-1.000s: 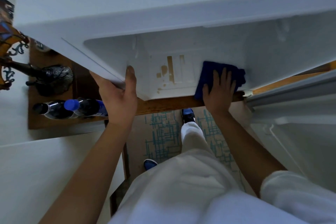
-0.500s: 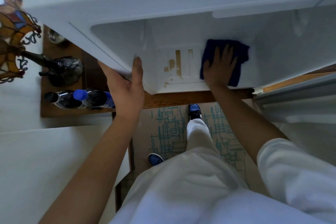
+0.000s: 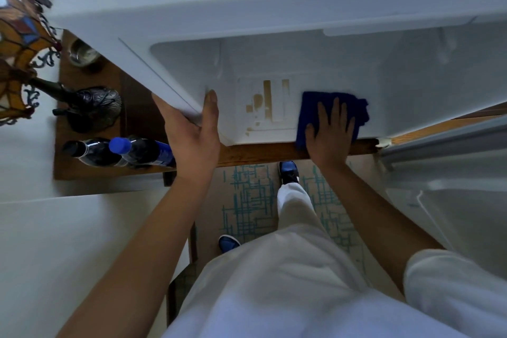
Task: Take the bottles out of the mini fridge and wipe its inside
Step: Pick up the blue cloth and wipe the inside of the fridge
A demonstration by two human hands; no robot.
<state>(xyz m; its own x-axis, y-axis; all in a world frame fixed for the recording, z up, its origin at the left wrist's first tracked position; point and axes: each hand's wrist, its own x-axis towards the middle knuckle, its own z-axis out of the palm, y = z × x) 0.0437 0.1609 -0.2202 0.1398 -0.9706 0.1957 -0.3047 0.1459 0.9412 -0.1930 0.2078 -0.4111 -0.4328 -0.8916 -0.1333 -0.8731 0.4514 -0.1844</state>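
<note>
The white mini fridge (image 3: 411, 71) stands open on a wooden shelf, its inside holding no bottles. Brown stains (image 3: 263, 101) mark its floor. My right hand (image 3: 330, 132) presses flat, fingers straight, on a dark blue cloth (image 3: 312, 107) lying on the fridge floor at its front edge, right of the stains. My left hand (image 3: 192, 132) holds the fridge's left front wall, thumb inside, fingers outside. Two dark bottles (image 3: 137, 151), one with a blue cap, one with a black cap (image 3: 72, 147), stand on the wooden surface left of the fridge.
A stained-glass lamp (image 3: 19, 44) with a dark metal base (image 3: 93, 107) stands at the far left, a small metal bowl (image 3: 82, 53) behind it. The open fridge door (image 3: 452, 173) hangs at the right. Below are a patterned rug (image 3: 252, 200) and my blue shoes.
My right hand has drawn the blue cloth back from deeper in the fridge toward its front edge. My left hand keeps its hold on the left wall.
</note>
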